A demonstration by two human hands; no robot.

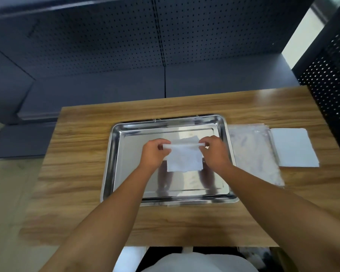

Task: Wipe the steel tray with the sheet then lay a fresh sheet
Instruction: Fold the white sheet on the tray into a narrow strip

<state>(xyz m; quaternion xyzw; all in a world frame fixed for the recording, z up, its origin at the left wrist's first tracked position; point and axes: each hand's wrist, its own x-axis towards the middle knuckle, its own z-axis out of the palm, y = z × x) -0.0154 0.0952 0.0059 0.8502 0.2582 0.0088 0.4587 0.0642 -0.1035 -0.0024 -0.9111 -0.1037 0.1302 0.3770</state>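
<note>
Sheet (184, 157) over the steel tray (114, 163) is hanging from both my hands: left hand (155, 152) and right hand (214, 151) fingers are pinching its upper corners closed.

Soft, even daylight enters through a bright gap (302, 34) at upper right of the tray (114, 154). The tray's steel glares and mirrors both forearms. Edges bend with wide-angle distortion; the near table (86, 222) edge blurs.
</note>
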